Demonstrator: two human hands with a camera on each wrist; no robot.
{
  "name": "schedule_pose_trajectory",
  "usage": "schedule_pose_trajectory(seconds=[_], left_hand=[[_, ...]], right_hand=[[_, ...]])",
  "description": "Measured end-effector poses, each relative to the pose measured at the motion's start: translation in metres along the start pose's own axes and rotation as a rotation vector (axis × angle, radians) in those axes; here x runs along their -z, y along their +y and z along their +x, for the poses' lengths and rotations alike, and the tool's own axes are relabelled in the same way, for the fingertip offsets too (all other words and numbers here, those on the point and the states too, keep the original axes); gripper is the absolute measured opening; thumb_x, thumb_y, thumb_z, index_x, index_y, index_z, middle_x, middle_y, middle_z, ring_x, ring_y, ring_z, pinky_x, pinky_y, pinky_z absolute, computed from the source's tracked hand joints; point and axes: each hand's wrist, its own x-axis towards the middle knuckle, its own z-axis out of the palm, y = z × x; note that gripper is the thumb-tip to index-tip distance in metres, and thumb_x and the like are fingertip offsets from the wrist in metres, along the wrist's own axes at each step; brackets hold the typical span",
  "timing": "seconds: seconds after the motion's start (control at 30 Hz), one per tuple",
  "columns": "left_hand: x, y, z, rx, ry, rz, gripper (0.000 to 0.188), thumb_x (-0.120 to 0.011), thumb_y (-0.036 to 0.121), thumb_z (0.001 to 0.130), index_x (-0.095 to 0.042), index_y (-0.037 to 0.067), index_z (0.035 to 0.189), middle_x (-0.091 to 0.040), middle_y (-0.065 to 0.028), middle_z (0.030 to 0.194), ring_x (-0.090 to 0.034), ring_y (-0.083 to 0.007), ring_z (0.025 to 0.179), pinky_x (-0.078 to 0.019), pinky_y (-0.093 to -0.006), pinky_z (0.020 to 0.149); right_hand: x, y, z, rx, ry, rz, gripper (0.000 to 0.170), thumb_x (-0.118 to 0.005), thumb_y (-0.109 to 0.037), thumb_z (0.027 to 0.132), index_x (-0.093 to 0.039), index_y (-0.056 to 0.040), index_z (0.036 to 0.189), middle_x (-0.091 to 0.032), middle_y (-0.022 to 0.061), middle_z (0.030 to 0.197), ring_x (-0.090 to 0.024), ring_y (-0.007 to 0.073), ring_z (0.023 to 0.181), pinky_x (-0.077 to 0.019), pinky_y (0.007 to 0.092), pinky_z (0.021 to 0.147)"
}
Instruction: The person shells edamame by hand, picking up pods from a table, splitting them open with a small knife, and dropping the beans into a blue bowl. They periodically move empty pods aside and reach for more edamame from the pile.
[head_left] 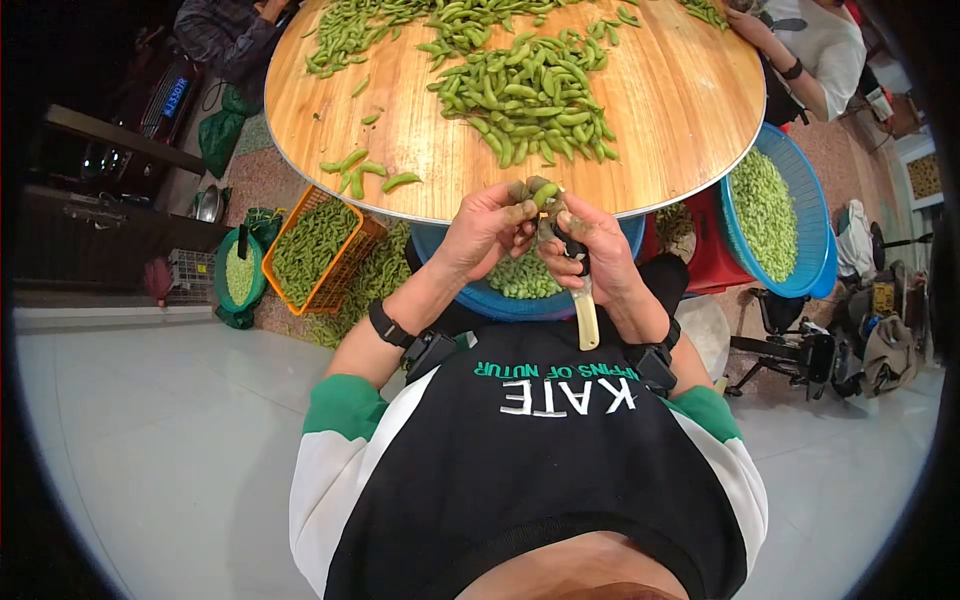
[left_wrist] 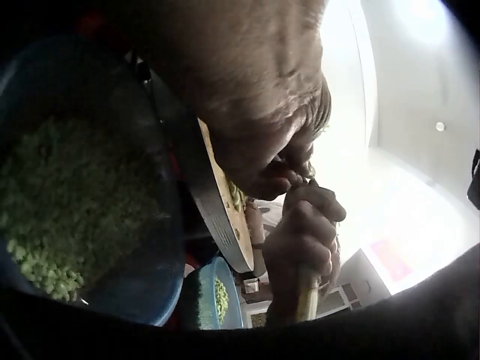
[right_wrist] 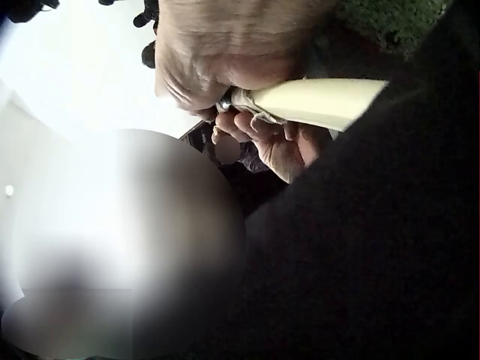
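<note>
In the head view, my left hand (head_left: 485, 228) pinches a green soybean pod (head_left: 545, 196) between thumb and fingers, just over the table's near edge. My right hand (head_left: 603, 248) meets it at the pod, its thumb and fingertips close to the pod's end. The right fingers also curl round a tool with a cream handle (head_left: 586, 318) that points back toward my chest; its working end is hidden in the hand. Both hands (left_wrist: 304, 232) come together in the left wrist view. The pale handle (right_wrist: 322, 103) sticks out below the right palm in the right wrist view.
A round wooden table (head_left: 400, 190) bears a pile of pods (head_left: 530, 95). Below my hands stands a blue basin of shelled beans (head_left: 525, 278). An orange crate of pods (head_left: 318, 250) is at left, a blue basket of beans (head_left: 765, 215) at right. Other people sit across the table.
</note>
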Motion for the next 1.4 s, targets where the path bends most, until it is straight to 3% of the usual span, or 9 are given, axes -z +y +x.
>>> schedule_pose_trajectory(seconds=[0.47, 0.63, 0.87, 0.97, 1.07, 1.2, 1.3, 1.37, 1.4], left_hand=[[0.002, 0.006, 0.0, -0.333, 0.04, 0.61, 0.019, -0.057, 0.007, 0.092, -0.061, 0.0, 0.109, -0.061, 0.0019, 0.079, -0.052, -0.0029, 0.065, -0.0418, -0.0181, 0.054], [0.007, 0.015, 0.002, 0.076, -0.128, 0.097, 0.022, -0.059, 0.01, 0.091, -0.061, 0.002, 0.111, -0.059, -0.0009, 0.073, -0.054, -0.0067, 0.058, -0.0443, -0.0219, 0.046], [0.023, -0.003, 0.009, 0.26, -0.22, -0.362, 0.027, -0.061, 0.014, 0.091, -0.059, 0.003, 0.115, -0.059, -0.0012, 0.071, -0.053, -0.008, 0.055, -0.0463, -0.0249, 0.045], [0.006, 0.005, 0.004, 0.163, -0.053, 0.045, 0.021, -0.06, 0.012, 0.092, -0.06, 0.001, 0.11, -0.06, -0.0005, 0.074, -0.054, -0.0092, 0.056, -0.0483, -0.0265, 0.048], [0.001, 0.003, -0.003, -0.561, 0.048, 1.159, 0.01, -0.063, 0.001, 0.082, -0.056, -0.003, 0.088, -0.056, -0.0105, 0.072, -0.059, -0.0208, 0.064, -0.0482, -0.0318, 0.058], [0.0, 0.006, -0.004, -0.871, 0.036, 1.51, 0.012, -0.065, 0.001, 0.078, -0.057, -0.002, 0.086, -0.052, -0.0146, 0.071, -0.06, -0.0241, 0.066, -0.0462, -0.0342, 0.057], [-0.008, 0.007, -0.008, -0.767, 0.064, 1.328, 0.008, -0.063, 0.004, 0.083, -0.058, -0.001, 0.085, -0.056, -0.0099, 0.069, -0.059, -0.0178, 0.059, -0.0449, -0.0305, 0.051], [-0.012, 0.01, -0.01, -0.099, 0.176, 0.564, 0.013, -0.059, 0.01, 0.09, -0.058, -0.001, 0.084, -0.058, -0.0041, 0.068, -0.055, -0.0099, 0.052, -0.0432, -0.0259, 0.045], [-0.011, 0.008, -0.01, -0.101, 0.176, 0.565, 0.013, -0.059, 0.01, 0.09, -0.058, -0.001, 0.084, -0.058, -0.0041, 0.068, -0.055, -0.0099, 0.052, -0.0432, -0.0259, 0.045]], right_hand=[[-0.003, 0.001, 0.001, -0.036, 0.12, -0.027, 0.02, -0.047, -0.018, 0.098, -0.052, -0.0059, 0.113, -0.051, 0.0044, 0.076, -0.04, 0.0066, 0.05, -0.0338, 0.0179, 0.037], [-0.003, -0.002, -0.001, -0.027, 0.082, -0.049, 0.021, -0.048, -0.018, 0.098, -0.052, -0.0044, 0.113, -0.05, 0.0044, 0.077, -0.04, 0.0064, 0.049, -0.0335, 0.0171, 0.037], [0.005, -0.003, 0.0, -0.079, 0.045, 0.056, 0.023, -0.047, -0.016, 0.098, -0.051, -0.0043, 0.118, -0.049, 0.005, 0.078, -0.04, 0.0067, 0.049, -0.033, 0.0166, 0.036], [0.013, -0.003, 0.0, -0.116, 0.098, 0.14, 0.027, -0.047, -0.013, 0.096, -0.05, -0.005, 0.122, -0.049, 0.0058, 0.079, -0.04, 0.0067, 0.05, -0.0321, 0.0164, 0.037], [0.013, -0.003, 0.0, -0.121, 0.067, 0.198, 0.032, -0.048, -0.011, 0.095, -0.048, -0.0058, 0.127, -0.049, 0.0064, 0.079, -0.039, 0.0065, 0.05, -0.0315, 0.0163, 0.037], [0.012, -0.003, 0.003, -0.137, 0.04, 0.23, 0.034, -0.047, -0.011, 0.095, -0.047, -0.0065, 0.129, -0.049, 0.0066, 0.079, -0.039, 0.0064, 0.05, -0.0316, 0.0163, 0.037], [0.013, -0.002, 0.002, -0.138, 0.076, 0.223, 0.035, -0.046, -0.01, 0.095, -0.047, -0.0069, 0.13, -0.05, 0.007, 0.079, -0.039, 0.0065, 0.05, -0.0318, 0.0163, 0.037], [0.011, -0.004, 0.001, -0.118, 0.078, 0.197, 0.031, -0.046, -0.01, 0.095, -0.049, -0.0064, 0.125, -0.051, 0.0072, 0.08, -0.038, 0.0062, 0.049, -0.0317, 0.0166, 0.037], [0.011, -0.004, 0.001, -0.118, 0.076, 0.196, 0.031, -0.046, -0.01, 0.095, -0.049, -0.0064, 0.125, -0.051, 0.0072, 0.08, -0.038, 0.0062, 0.049, -0.0317, 0.0166, 0.037]])
